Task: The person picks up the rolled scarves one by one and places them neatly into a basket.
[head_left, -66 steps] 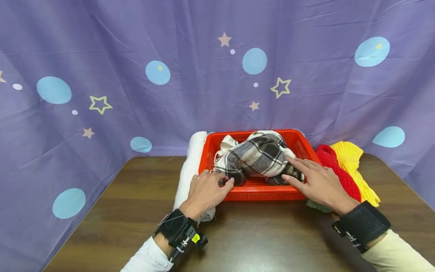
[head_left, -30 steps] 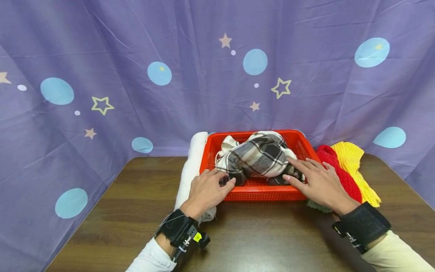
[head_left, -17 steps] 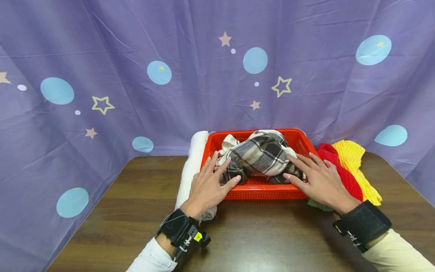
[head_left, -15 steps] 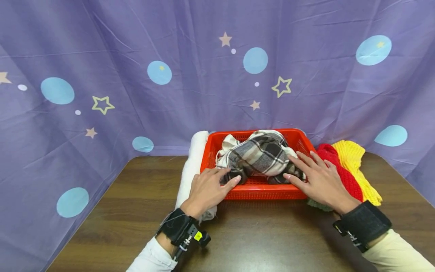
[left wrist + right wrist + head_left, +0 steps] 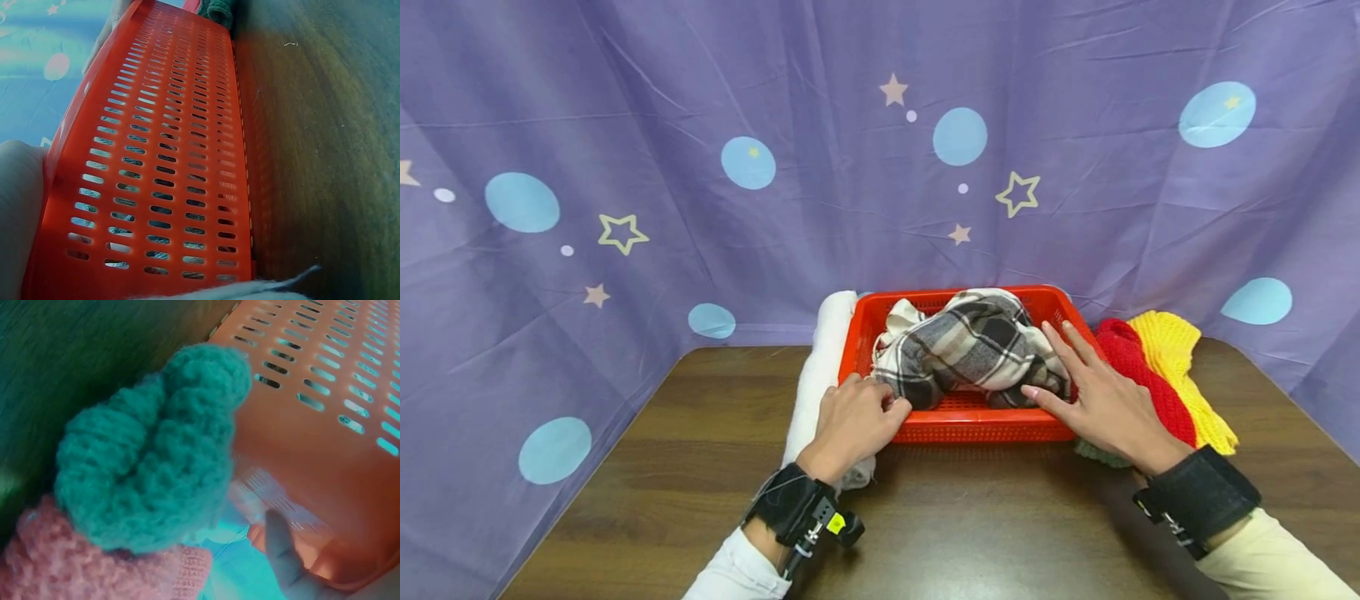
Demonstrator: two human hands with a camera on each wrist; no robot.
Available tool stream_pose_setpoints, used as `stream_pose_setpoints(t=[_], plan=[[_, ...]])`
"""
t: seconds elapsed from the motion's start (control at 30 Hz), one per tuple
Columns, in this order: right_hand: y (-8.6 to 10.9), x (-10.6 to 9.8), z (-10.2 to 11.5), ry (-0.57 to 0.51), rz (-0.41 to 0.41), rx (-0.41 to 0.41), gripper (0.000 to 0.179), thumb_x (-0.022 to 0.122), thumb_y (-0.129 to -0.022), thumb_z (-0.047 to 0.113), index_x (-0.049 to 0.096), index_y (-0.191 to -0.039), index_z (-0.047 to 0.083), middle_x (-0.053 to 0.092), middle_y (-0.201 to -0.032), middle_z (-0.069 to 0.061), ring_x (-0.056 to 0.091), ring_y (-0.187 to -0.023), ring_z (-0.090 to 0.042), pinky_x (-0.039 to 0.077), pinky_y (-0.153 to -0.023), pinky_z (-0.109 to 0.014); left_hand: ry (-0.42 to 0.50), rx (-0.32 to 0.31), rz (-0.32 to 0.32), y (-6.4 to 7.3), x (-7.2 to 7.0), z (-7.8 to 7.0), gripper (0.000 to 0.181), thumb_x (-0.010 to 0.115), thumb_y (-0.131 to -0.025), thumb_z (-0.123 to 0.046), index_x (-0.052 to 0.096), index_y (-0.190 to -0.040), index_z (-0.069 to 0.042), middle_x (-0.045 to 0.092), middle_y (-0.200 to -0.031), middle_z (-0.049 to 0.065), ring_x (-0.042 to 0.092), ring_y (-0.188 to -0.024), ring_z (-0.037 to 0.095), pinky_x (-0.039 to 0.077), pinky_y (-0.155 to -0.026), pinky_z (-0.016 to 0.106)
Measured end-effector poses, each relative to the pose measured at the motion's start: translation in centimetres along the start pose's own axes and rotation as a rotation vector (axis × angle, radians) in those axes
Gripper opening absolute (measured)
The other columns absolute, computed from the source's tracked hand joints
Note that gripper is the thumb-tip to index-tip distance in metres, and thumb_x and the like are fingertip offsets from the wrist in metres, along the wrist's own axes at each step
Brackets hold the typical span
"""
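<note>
Position: the red basket [image 5: 985, 431] sits upright on the worktop [image 5: 985, 517], its near wall facing the person. The plaid cloth [image 5: 973, 342] lies in it as a loose, crumpled heap; part of the heap rises to about rim height.

Left hand [image 5: 853, 421]: at the near left corner. The fingers are curled over the rim, in what reads as a grip on the basket; the fingertips are hidden.

Right hand [image 5: 1108, 408]: over the near right corner. The fingers are spread and mostly straight, grasping nothing. Whether they bear on the rim cannot be told.

Handling, as judged from this pose:
1. Seat both hands at matching points on the rim before applying force. One curled hand against one released hand would tend to skew the basket.
2. Apply force evenly at both corners; the basket should then stay level and the heap in place.
3. Hold the right fingers clear of the plaid cloth, which could snag and drag out.
4. Check side clearance. The white cloth roll [image 5: 823, 367] lies along the left side; the red knit [image 5: 1150, 375] and yellow knit [image 5: 1180, 358] lie at the right.
5. Watch the green knit [image 5: 150, 456] beside the right corner. Being soft, it could catch under the wall.
</note>
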State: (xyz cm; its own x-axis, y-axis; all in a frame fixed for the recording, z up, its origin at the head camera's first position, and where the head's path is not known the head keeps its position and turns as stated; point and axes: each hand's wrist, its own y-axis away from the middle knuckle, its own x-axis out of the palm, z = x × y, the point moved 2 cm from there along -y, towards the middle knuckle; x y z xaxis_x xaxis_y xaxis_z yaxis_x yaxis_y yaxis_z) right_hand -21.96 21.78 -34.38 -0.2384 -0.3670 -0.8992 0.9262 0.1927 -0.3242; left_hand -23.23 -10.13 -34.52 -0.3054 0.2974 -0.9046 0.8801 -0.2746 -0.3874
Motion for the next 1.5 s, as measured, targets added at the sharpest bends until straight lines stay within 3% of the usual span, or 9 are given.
stream_pose_setpoints(t=[0.2, 0.37, 0.57, 0.7, 0.87, 1.03, 1.23, 1.37, 1.5], plan=[[-0.04, 0.08, 0.13, 0.034, -0.043, -0.066, 0.023, 0.062, -0.091, 0.034, 0.079, -0.098, 0.020, 0.068, -0.082, -0.001, 0.061, -0.082, -0.024, 0.043, -0.060, -0.042, -0.010, -0.009, 0.003, 0.07, -0.02, 0.03, 0.032, 0.055, -0.087, -0.039, 0.051, -0.060, -0.022, 0.052, -0.068, -0.008, 0.052, -0.075, 0.019, 0.039, -0.063, 0.038], [0.04, 0.15, 0.07, 0.015, -0.093, -0.085, 0.044, 0.063, -0.091, 0.035, 0.066, -0.133, 0.021, 0.057, -0.141, -0.015, 0.051, -0.126, -0.043, 0.042, -0.084, -0.064, -0.009, -0.009, 0.002, 0.07, -0.03, -0.02, 0.029, 0.055, -0.089, -0.041, 0.059, -0.067, -0.021, 0.058, -0.073, -0.006, 0.054, -0.077, 0.020, 0.041, -0.064, 0.039], [0.12, -0.09, -0.18, -0.048, -0.017, 0.003, 0.093, 0.061, -0.091, 0.063, 0.010, -0.163, 0.034, 0.018, -0.167, -0.013, 0.051, -0.123, -0.053, 0.053, -0.061, -0.057, -0.010, 0.001, -0.006, 0.14, -0.05, -0.04, 0.031, 0.056, -0.090, -0.041, 0.059, -0.067, -0.021, 0.058, -0.072, -0.006, 0.054, -0.076, 0.020, 0.041, -0.064, 0.040], [0.11, -0.08, -0.09, -0.013, 0.018, -0.010, 0.072, 0.060, -0.093, 0.059, 0.044, -0.154, 0.025, 0.065, -0.125, -0.011, 0.063, -0.098, -0.034, 0.051, -0.056, -0.047, -0.011, 0.008, -0.019, 0.24, -0.13, -0.05, 0.030, 0.056, -0.090, -0.041, 0.061, -0.068, -0.020, 0.058, -0.072, -0.006, 0.054, -0.075, 0.021, 0.041, -0.063, 0.039], [0.12, 0.12, 0.13, 0.042, -0.045, -0.067, 0.021, 0.061, -0.091, 0.033, 0.076, -0.088, 0.020, 0.061, -0.072, 0.002, 0.057, -0.077, -0.022, 0.042, -0.063, -0.045, -0.015, 0.006, -0.028, 0.37, -0.18, -0.08, 0.030, 0.056, -0.090, -0.041, 0.070, -0.076, -0.018, 0.065, -0.078, -0.003, 0.056, -0.077, 0.022, 0.042, -0.063, 0.040], [0.21, 0.21, 0.01, 0.029, -0.123, -0.119, 0.032, 0.061, -0.089, 0.026, 0.071, -0.118, 0.019, 0.064, -0.129, -0.013, 0.055, -0.118, -0.038, 0.035, -0.089, -0.064, -0.012, 0.008, -0.029, 0.37, -0.18, -0.16, 0.031, 0.056, -0.091, -0.042, 0.070, -0.076, -0.018, 0.066, -0.079, -0.002, 0.056, -0.077, 0.022, 0.042, -0.063, 0.041], [0.20, 0.04, -0.43, -0.052, -0.029, -0.037, 0.092, 0.062, -0.092, 0.058, 0.009, -0.163, 0.033, 0.028, -0.163, -0.018, 0.056, -0.118, -0.051, 0.052, -0.070, -0.061, -0.013, 0.009, -0.022, 0.34, -0.10, -0.16, 0.032, 0.057, -0.091, -0.042, 0.070, -0.077, -0.017, 0.066, -0.080, -0.002, 0.056, -0.078, 0.022, 0.043, -0.064, 0.041], [0.11, 0.04, -0.26, -0.031, 0.024, -0.002, 0.080, 0.060, -0.092, 0.062, 0.035, -0.159, 0.025, 0.067, -0.117, -0.012, 0.062, -0.096, -0.033, 0.051, -0.060, -0.050, -0.018, 0.012, -0.022, 0.33, -0.09, -0.17, 0.033, 0.056, -0.092, -0.042, 0.072, -0.079, -0.017, 0.067, -0.081, -0.001, 0.057, -0.079, 0.022, 0.043, -0.065, 0.042], [0.11, 0.09, -0.10, 0.031, 0.004, -0.042, 0.034, 0.062, -0.094, 0.047, 0.078, -0.103, 0.019, 0.059, -0.073, 0.002, 0.055, -0.075, -0.020, 0.042, -0.051, -0.037, -0.021, 0.014, -0.024, 0.34, -0.12, -0.20, 0.033, 0.056, -0.092, -0.043, 0.072, -0.078, -0.017, 0.066, -0.080, -0.001, 0.057, -0.079, 0.022, 0.043, -0.065, 0.042]])
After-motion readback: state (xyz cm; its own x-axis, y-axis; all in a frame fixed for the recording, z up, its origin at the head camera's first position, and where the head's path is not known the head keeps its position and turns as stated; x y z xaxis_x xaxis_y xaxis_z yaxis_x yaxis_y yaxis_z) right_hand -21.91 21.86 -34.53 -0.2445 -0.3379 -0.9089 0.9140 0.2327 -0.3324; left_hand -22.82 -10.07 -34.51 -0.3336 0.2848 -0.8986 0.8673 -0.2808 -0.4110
